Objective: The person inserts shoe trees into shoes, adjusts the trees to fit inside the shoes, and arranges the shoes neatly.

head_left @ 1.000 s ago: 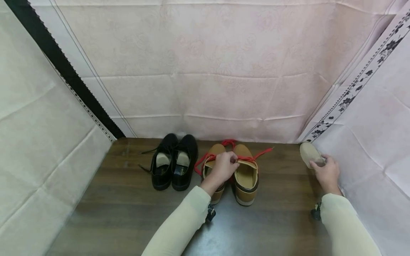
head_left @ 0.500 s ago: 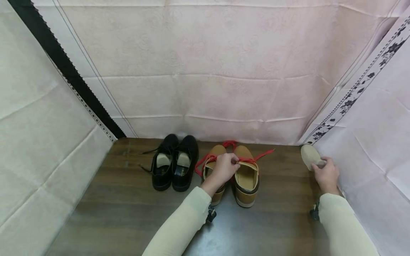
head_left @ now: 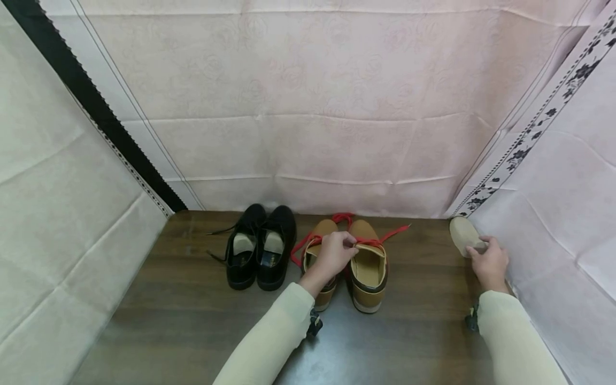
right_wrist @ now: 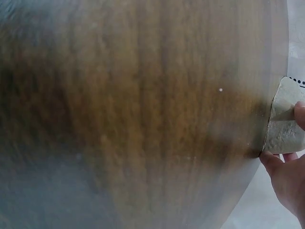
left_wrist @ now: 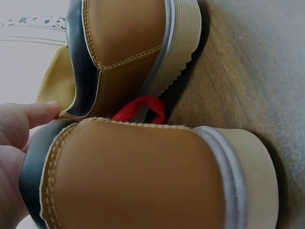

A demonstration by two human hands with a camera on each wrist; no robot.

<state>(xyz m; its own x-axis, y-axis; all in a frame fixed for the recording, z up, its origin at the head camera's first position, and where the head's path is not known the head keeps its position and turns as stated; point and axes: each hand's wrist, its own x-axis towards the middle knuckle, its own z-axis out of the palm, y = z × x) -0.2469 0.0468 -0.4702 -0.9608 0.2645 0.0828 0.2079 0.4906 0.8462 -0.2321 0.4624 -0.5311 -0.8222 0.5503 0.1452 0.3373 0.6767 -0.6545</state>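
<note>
A pair of tan shoes with red laces stands on the floor against the back wall. My left hand (head_left: 334,254) reaches over the left tan shoe (head_left: 326,227), partly hiding it. Its fingertips pinch at the inner edge of the right tan shoe's (head_left: 369,291) opening, by the red lace (head_left: 397,231). In the left wrist view, the fingertip is right at the collar beside the yellow lining (left_wrist: 57,81). My right hand (head_left: 491,264) holds a rounded beige shoe insert (head_left: 464,235) in the right corner; its rough, pulp-like surface shows in the right wrist view.
Black lace-up shoes (head_left: 276,262) stand left of the tan pair, with beige pieces (head_left: 273,243) inside them and loose laces out to the left. Pale cloth walls (head_left: 298,149) enclose the brown wood-look floor (head_left: 183,315) at the back and both sides.
Both hands keep nearly the same places and grips. The view shifts slightly; the shoes have not moved.
</note>
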